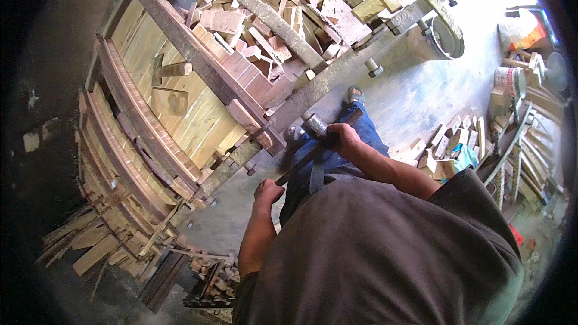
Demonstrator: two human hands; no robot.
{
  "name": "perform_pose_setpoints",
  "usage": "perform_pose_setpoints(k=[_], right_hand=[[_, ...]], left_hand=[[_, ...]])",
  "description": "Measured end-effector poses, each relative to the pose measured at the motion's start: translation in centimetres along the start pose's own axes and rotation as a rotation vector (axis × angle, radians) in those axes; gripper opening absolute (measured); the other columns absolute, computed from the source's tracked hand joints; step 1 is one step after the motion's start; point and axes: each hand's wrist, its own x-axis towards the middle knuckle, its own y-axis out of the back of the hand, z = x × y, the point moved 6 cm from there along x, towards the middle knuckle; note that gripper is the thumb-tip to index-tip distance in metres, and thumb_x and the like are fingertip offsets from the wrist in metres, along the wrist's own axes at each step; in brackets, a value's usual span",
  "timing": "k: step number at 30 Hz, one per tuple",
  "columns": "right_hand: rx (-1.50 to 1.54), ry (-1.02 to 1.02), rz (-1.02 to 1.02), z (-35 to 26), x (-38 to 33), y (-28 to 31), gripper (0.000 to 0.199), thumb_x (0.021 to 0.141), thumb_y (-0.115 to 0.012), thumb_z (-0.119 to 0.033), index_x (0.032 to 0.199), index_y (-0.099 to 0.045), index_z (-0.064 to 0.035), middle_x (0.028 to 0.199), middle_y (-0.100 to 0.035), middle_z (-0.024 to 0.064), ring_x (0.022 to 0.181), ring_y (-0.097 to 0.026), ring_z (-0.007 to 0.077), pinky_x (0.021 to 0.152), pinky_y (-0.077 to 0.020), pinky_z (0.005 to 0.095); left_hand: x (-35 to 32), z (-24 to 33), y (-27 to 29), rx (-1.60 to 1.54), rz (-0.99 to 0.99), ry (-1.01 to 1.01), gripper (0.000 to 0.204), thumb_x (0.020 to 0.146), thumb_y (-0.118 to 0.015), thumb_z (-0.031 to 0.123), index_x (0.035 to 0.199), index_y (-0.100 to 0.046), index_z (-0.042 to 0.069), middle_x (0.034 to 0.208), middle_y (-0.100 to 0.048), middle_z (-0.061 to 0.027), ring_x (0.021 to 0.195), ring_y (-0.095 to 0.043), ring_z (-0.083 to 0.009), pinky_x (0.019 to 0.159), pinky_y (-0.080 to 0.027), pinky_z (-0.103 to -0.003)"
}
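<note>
A long dark bar [304, 164] slants across the front of my blue trousers. My left hand [269, 192] is closed round its lower left end. Farther up, my right hand [344, 135] is closed round the same bar, close to a thick cylindrical metal head [315, 125] like that of a hammer. How this head joins the bar is hidden by my fingers. Just beyond my hands runs the metal beam [325, 87] of a clamping frame, with bolts [374, 68] along it. Light wooden boards [205, 117] lie edge to edge in the frame.
Many wood offcuts [223, 21] fill the frame's far side. Curved bars with stacked wood strips [129, 123] stand at left. A bucket [436, 39] is at the far right, near an offcut pile [457, 144]. More wood [99, 244] lies at lower left.
</note>
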Motion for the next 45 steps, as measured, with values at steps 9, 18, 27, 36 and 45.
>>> perform_pose_setpoints(k=[9,18,27,36,45], right_hand=[[0.278,-0.234,-0.003,-4.7,-0.9,0.9,0.031,0.088,-0.058,-0.021,0.104,-0.055,0.0051,0.09,-0.062,0.0215,0.084,-0.062,0.0393,0.08,-0.0512,0.0509],[-1.183,0.495,-0.423,-10.3,-1.8,0.6,0.025,0.087,-0.055,-0.015,0.1,-0.056,0.0059,0.091,-0.065,0.0256,0.08,-0.067,0.0393,0.071,-0.0545,0.0489],[-0.333,-0.085,-0.122,1.4,14.6,7.7,0.026,0.076,-0.074,-0.022,0.088,-0.067,0.0008,0.088,-0.069,0.0205,0.082,-0.068,0.0359,0.07,-0.0525,0.0432],[0.23,-0.231,0.083,0.4,2.3,0.0,0.013,0.082,-0.064,-0.015,0.083,-0.061,-0.0027,0.08,-0.063,0.0109,0.074,-0.061,0.0269,0.068,-0.0499,0.0376],[0.235,-0.121,0.356,1.7,-3.2,3.6,0.011,0.077,-0.059,-0.005,0.067,-0.056,-0.0069,0.07,-0.057,0.0054,0.064,-0.055,0.0228,0.059,-0.0447,0.0345]], left_hand=[[-6.8,2.9,3.6,0.079,0.022,0.214,0.036,0.073,-0.065,0.027,0.101,-0.072,0.006,0.107,-0.068,-0.0223,0.103,-0.065,-0.0377,0.088,-0.051,-0.044],[-14.5,5.1,5.0,0.086,0.137,0.498,0.038,0.073,-0.065,0.025,0.102,-0.071,0.001,0.11,-0.067,-0.0242,0.105,-0.065,-0.0388,0.091,-0.052,-0.044],[-16.8,8.5,7.8,0.153,0.165,0.485,0.03,0.078,-0.06,0.021,0.1,-0.073,0.006,0.108,-0.069,-0.0201,0.105,-0.065,-0.0353,0.091,-0.051,-0.041],[-16.0,7.0,6.3,0.16,0.317,0.084,0.027,0.084,-0.061,0.032,0.09,-0.071,0.008,0.089,-0.069,-0.0202,0.091,-0.065,-0.0398,0.08,-0.051,-0.048],[-10.4,1.6,1.1,0.098,0.263,-0.173,0.036,0.086,-0.063,0.041,0.085,-0.069,0.005,0.084,-0.068,-0.0213,0.082,-0.066,-0.0436,0.073,-0.052,-0.051]])
